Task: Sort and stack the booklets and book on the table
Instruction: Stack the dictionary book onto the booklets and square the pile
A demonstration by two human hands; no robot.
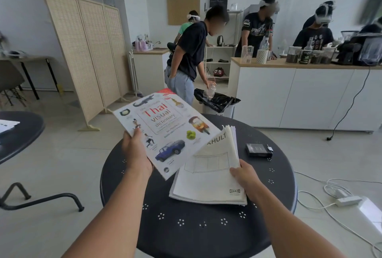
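Nearest, the round black perforated metal worktop point(186, 226) carries the white paper booklets point(208, 183); the right hand point(245, 175) pinches their far-right edge, squaring them. Left hand point(135, 154) grips the glossy white book point(165, 129) aloft, likely to top the stack.

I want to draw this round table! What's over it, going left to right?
Left hand → white Thai visual dictionary book → white stapled paper booklets → right hand → small black box.
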